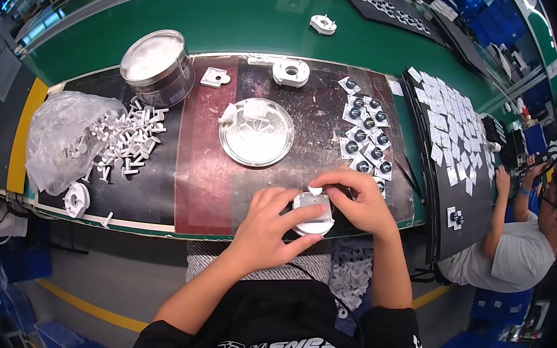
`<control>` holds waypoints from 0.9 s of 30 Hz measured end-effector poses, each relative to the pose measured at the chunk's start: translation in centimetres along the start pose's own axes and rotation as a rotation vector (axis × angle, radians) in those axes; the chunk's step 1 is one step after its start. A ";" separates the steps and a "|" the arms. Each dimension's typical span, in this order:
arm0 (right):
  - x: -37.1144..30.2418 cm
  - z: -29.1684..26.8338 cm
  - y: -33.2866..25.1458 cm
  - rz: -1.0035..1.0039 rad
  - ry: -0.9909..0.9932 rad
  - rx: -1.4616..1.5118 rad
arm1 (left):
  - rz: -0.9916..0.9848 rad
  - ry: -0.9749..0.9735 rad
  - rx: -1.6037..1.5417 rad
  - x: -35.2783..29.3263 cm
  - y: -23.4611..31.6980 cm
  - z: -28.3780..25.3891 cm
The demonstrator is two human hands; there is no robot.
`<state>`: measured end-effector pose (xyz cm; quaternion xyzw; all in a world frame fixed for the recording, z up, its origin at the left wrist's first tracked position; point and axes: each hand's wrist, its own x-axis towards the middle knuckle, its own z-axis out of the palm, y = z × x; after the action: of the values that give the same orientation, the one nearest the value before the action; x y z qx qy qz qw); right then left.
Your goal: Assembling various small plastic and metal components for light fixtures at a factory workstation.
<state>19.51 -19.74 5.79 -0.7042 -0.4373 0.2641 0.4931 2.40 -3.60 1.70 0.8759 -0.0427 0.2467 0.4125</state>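
- Where the frame's left side begins, a clear plastic bag [57, 144] lies crumpled; a loose heap of white pegs [134, 137] touches its right side.
- Lower left: white ring-shaped part [77, 200], near the table's front edge.
- Upper left: round tub [160, 83], its top whitish, standing behind the heap.
- Right of tub: small flat white part [215, 78], lying on the table.
- Centre: round metal tray [255, 141], with white wads at its upper left rim and top.
- Lower centre: left hand [266, 226], its fingers clamped on a white housing [314, 229], forefinger laid across the flat upper face.
- White housing sits just below frame centre, at the table's front edge, between both hands.
- At its upper edge: small white piece [316, 191]; thumb and forefinger of the right hand [363, 198] closed on it.
- Right of centre: cluster of black round parts [368, 124] on white squares.
- Upper right: dark board [468, 211], bearing many white cards [456, 128].
- Far right: co-worker [518, 250] in grey top, arms raised beside the board.
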 end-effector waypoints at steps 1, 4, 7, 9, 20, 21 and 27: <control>0.0 0.0 0.0 -0.001 0.001 -0.001 | -0.005 -0.001 -0.006 0.0 0.0 0.0; 0.1 0.3 -0.2 -0.115 0.004 -0.129 | -0.012 -0.007 -0.009 0.1 0.0 0.1; -0.2 0.9 -0.3 -0.132 0.049 -0.098 | -0.023 -0.013 -0.004 0.2 0.1 -0.1; -0.4 1.9 -0.3 -0.011 0.247 0.020 | -0.028 -0.017 -0.061 -0.1 -0.1 -0.5; -1.7 8.3 -0.8 -0.255 0.464 -0.290 | -0.006 0.297 0.179 -3.2 -2.2 -21.4; -1.6 8.4 -0.9 -0.234 0.449 -0.318 | -0.046 0.313 0.300 -1.9 -2.7 -24.2; -1.6 8.8 -1.0 -0.223 0.380 -0.342 | -0.325 0.446 0.309 5.2 -17.5 -36.5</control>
<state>11.32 -16.89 3.32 -0.7615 -0.4502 -0.0062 0.4662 -2.73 35.71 11.50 0.8479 0.2274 0.3672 0.3075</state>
